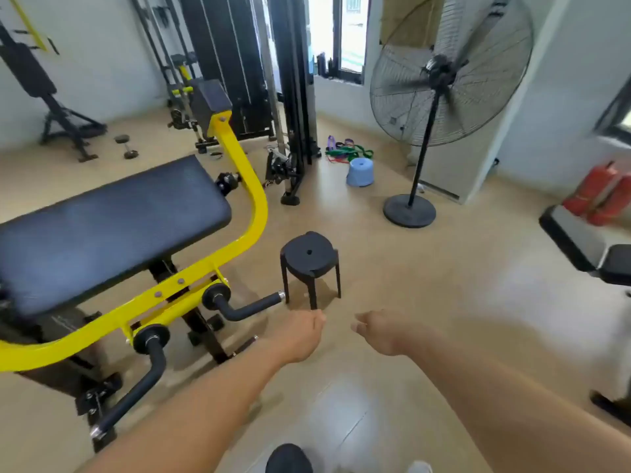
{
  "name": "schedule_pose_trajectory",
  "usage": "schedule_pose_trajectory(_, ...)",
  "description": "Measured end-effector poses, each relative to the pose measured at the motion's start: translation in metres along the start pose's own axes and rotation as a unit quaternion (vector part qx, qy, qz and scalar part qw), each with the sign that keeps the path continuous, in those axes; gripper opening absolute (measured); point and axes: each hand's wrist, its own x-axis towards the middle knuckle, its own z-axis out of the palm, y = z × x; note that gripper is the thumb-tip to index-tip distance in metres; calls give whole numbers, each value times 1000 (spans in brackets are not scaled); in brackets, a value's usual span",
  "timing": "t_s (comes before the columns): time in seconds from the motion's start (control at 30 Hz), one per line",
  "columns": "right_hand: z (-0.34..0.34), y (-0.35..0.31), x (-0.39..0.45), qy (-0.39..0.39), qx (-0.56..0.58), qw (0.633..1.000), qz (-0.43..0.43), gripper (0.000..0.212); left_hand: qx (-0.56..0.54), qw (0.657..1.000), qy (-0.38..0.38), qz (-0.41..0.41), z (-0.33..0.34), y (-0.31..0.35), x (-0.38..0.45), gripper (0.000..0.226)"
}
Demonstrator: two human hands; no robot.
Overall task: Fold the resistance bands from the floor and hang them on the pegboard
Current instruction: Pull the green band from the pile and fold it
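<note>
Left hand [304, 331] and right hand [382, 331] empty, loosely curled; should skirt round black plastic stool [309, 254] toward tangled green-purple-red elastic resistance bands [345, 151].

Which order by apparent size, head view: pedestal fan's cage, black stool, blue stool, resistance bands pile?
1. pedestal fan's cage: clearly largest.
2. black stool: next, though it stands nearer the camera, which inflates it.
3. blue stool and resistance bands pile: look about alike, so not ranked.

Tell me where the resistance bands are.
The resistance bands lie on the floor far ahead in the head view, right of centre, behind the blue stool, left of the standing fan.
</note>
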Motion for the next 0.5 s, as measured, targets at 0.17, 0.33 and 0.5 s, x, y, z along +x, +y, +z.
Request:
schedule_pose_trajectory(0.17, -40, 94, 27, 20, 20, 999, 32, 60, 16, 1000, -19, 2, 5, 68, 91, 49)
schedule_pose_trajectory(0.33, -93, 165, 42, 16, -16, 999, 28, 61, 32, 999, -14, -11, -6, 128, 165, 48)
schedule_pose_trajectory(0.5, -130, 221, 73, 10, -15, 1000, 17, 61, 27, 999, -43, -7, -2, 175, 220, 51)
